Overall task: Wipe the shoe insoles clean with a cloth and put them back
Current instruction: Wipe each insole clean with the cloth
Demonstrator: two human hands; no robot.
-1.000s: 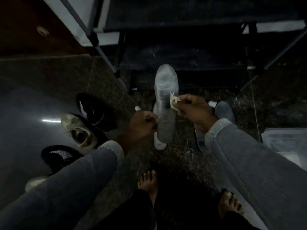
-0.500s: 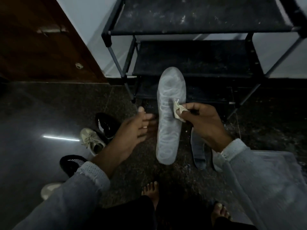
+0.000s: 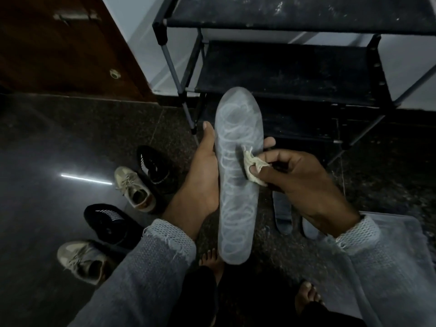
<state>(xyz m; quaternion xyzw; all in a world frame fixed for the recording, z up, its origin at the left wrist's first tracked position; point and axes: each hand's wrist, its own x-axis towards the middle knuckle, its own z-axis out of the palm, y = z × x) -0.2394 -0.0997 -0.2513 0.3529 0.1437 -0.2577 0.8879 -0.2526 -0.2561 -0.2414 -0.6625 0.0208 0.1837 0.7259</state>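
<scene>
You are crouched on a dark speckled stone floor [image 3: 70, 142] in dim light, facing a black shoe rack [image 3: 290, 74] that stands against a pale wall beside a brown door [image 3: 59, 50]. Your left hand [image 3: 200, 171] cradles a grey insole [image 3: 237, 175] from beneath: the thumb lies along its left edge and a fingertip peeps out past the right edge, so the fingers wrap it loosely rather than clench. The insole runs lengthwise away from you, toe end toward the rack, held in the air above the floor. Your right hand [image 3: 304, 182] pinches a small crumpled cloth [image 3: 253, 167] between thumb and forefinger, and the cloth touches the insole's upper face near the middle.

This looks like the wiping step, with one insole in hand and the returning not yet begun. Two more insoles [image 3: 283, 208] lie on the floor just to the right, partly behind your right wrist; whether they are already wiped, you cannot tell from here. Two black shoes [image 3: 153, 166] and two beige shoes [image 3: 134, 192] wait on your left.

Next, draw the cloth along the full length, keeping the left hand firm so the soft insole does not bend away under the pressure.
</scene>
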